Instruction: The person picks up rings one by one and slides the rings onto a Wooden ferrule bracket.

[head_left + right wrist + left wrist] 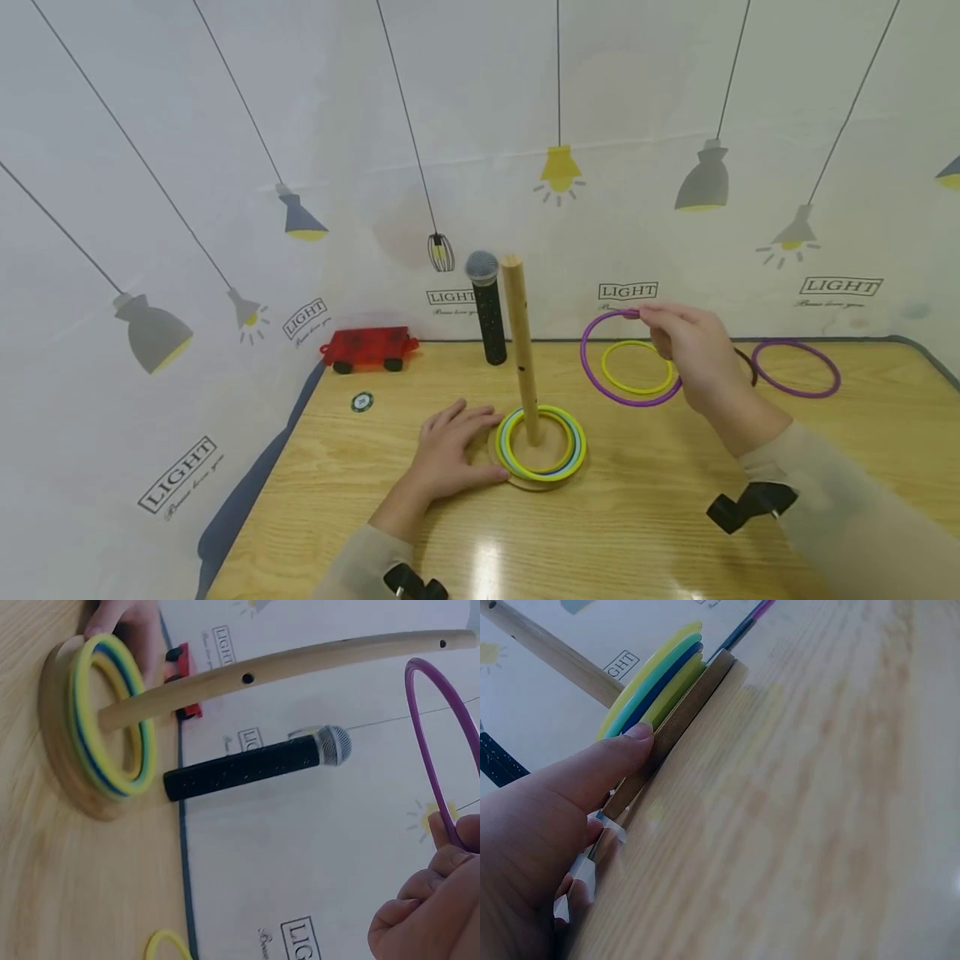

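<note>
My right hand (693, 354) pinches the top edge of a purple ring (587, 375), raised to the right of a wooden ring-toss stand (523, 358). In the right wrist view the ring (420, 727) stands upright above the fingers, close to the post's free end. Several yellow, light green and blue rings (577, 458) are stacked round the foot of the post. My left hand (450, 454) holds the left side of the stand's round base, thumb in front and forefinger farther back. From the left wrist, the thumb (626, 746) lies against the base's edge beside the stacked rings.
A black microphone (490, 321) stands behind the post. A red toy wagon (367, 348) and a round chip marked 20 (362, 402) lie at left. At right are a yellow ring (611, 379), another purple ring (795, 390) and a partly hidden black ring (750, 367). A printed wall backs the table.
</note>
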A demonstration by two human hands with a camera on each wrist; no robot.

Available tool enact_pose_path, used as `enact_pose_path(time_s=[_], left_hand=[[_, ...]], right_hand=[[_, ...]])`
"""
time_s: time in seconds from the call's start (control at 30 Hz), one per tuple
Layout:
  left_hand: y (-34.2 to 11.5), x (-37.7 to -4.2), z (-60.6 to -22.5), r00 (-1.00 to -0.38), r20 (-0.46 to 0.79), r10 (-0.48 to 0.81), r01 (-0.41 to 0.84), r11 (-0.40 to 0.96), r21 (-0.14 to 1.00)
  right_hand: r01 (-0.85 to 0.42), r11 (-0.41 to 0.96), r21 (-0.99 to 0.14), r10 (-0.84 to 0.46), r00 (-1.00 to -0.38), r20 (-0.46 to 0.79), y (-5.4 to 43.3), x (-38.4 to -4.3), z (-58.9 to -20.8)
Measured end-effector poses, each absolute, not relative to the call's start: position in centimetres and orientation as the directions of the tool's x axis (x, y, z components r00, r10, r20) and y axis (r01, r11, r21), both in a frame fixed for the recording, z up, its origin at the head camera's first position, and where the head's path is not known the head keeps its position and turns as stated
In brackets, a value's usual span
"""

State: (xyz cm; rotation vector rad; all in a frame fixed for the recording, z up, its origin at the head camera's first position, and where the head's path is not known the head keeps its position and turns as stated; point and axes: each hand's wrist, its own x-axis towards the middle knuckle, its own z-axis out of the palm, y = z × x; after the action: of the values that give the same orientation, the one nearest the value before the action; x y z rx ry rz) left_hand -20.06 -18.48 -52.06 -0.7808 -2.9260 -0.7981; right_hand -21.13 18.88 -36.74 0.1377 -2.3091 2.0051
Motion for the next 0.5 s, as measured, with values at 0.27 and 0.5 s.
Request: enact_pose_path(time_s=[0.27,0.5], left_hand=[[-18.5,-20.0,-51.9,-0.872,0.140,0.468,0.474,0.739,0.479],[-18.5,-20.0,-51.9,-0.872,0.139,0.470,0.474,0.736,0.484]], right_hand=[[-0.202,-0.096,-0.975,-0.065,-0.976,0.209,16.8,-21.8,-33.9],[-0.241,-0.189,-0.952,-0.070,-0.964,0.258,15.3,-21.8,-31.5]])
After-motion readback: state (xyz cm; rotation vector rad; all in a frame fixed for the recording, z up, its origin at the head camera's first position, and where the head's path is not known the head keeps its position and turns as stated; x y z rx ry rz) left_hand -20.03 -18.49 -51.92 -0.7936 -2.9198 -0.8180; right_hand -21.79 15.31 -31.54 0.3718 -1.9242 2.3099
